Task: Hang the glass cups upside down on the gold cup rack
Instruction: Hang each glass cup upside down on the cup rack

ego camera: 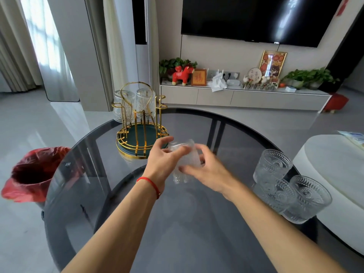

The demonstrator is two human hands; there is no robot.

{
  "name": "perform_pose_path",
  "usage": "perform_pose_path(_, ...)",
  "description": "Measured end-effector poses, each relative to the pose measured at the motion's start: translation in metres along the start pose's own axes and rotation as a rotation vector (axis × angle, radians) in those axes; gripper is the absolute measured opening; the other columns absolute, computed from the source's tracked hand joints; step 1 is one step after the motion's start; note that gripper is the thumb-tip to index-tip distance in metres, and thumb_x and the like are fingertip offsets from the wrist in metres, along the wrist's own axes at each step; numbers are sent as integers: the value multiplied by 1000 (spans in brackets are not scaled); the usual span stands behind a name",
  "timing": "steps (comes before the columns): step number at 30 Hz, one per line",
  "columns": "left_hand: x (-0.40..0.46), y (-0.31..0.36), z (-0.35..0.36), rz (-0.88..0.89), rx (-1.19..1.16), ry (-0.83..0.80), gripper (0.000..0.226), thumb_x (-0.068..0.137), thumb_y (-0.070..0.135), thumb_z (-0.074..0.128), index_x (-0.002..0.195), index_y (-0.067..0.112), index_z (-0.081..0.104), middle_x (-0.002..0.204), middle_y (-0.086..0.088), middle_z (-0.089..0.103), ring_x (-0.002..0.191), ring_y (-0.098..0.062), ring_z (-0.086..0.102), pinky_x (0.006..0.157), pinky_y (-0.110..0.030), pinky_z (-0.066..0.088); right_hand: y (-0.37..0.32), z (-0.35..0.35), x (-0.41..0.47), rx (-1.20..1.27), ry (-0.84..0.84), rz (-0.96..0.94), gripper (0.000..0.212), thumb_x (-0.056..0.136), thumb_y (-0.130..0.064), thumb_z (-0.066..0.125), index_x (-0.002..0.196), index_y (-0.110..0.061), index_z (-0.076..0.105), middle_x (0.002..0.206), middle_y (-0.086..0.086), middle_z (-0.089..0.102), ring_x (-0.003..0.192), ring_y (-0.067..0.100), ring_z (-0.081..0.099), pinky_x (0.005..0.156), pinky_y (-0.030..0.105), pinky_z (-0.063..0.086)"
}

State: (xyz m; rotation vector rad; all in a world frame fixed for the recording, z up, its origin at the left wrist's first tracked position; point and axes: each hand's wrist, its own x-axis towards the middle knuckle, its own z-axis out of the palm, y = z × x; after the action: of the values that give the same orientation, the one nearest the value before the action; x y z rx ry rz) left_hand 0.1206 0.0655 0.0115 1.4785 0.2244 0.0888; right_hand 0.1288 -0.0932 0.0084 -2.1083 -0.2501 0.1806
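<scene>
The gold cup rack (141, 133) with a dark green base stands at the far left of the round glass table (197, 223). Two ribbed glass cups (144, 103) hang upside down on its back prongs. A blurred glass cup (184, 160) is held above the table, just right of the rack's base. My left hand (161, 160) grips its left side, and my right hand (206, 168) holds its right side. Three more glass cups (283, 184) stand upright near the right table edge.
A bin with a red bag (33, 174) stands on the floor left of the table. A white round seat (334, 174) sits close to the right edge. A TV cabinet (244, 97) with ornaments lines the far wall.
</scene>
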Motion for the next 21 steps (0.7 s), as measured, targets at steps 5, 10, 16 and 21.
perform_pose_path(5, 12, -3, -3, 224, 105, 1, 38, 99, 47, 52, 129, 26, 58, 114, 0, 69, 107, -15, 69, 77, -26, 56, -9, 4, 19, 3, 236, -53, 89, 55, -68, 81, 132, -37, 53, 123, -10, 67, 114, 13, 65, 95, 41, 58)
perform_pose_path(10, 36, -40, -46, 263, 1067, 177, 46, 97, 33, 54, 140, 16, 56, 147, -7, 56, 139, -27, 42, 117, -46, 36, -33, -8, 56, 175, 385, -139, 87, 54, -56, 88, 129, -39, 48, 123, -6, 67, 112, 14, 67, 95, 45, 60)
perform_pose_path(16, 40, -50, -55, 261, 1178, 156, 64, 94, 32, 58, 154, 22, 38, 163, -2, 36, 156, -28, 17, 126, -50, 17, -95, -15, 127, 271, 509, -253, 80, 55, -47, 91, 122, -39, 46, 115, -12, 64, 101, 2, 62, 65, 10, 49)
perform_pose_path(21, 42, -43, -58, 195, 1070, 144, 68, 92, 24, 59, 155, 22, 35, 163, 0, 36, 156, -24, 17, 124, -51, 26, -130, -12, 187, 174, 546, -220, 78, 63, -35, 94, 126, -27, 49, 117, -5, 62, 105, 16, 61, 80, 24, 54)
